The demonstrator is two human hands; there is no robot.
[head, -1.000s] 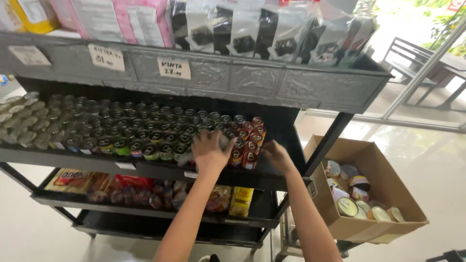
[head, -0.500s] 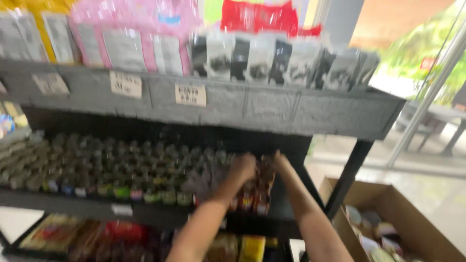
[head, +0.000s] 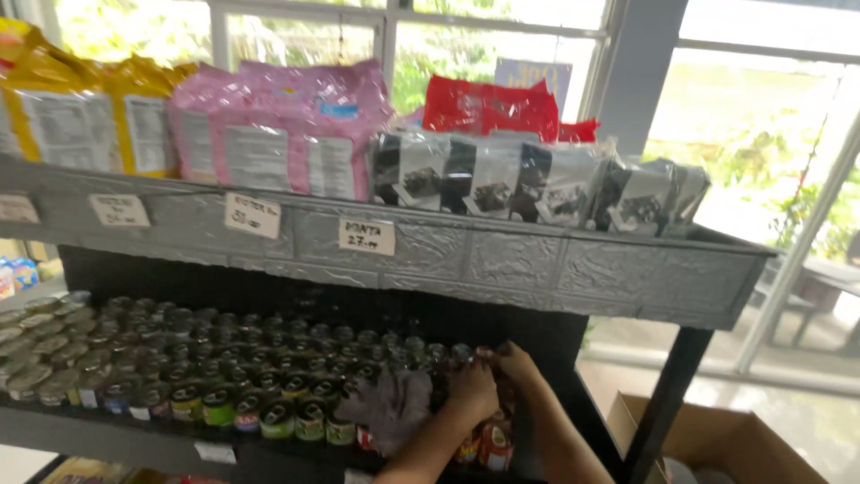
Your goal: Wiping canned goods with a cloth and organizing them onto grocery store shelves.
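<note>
Top shelf (head: 537,269): grey, embossed front wall, carrying paper price tags (head: 367,237). Standing in it, left to right: yellow bags (head: 81,112), pink bags (head: 287,130), black-and-clear packets (head: 537,179). Red bags (head: 493,108) stand behind the packets, far side. Windows (head: 752,134) behind show green foliage. Cardboard box (head: 726,439) on the floor, lower right, just beside the black shelf leg (head: 667,394). Box flaps open.
</note>
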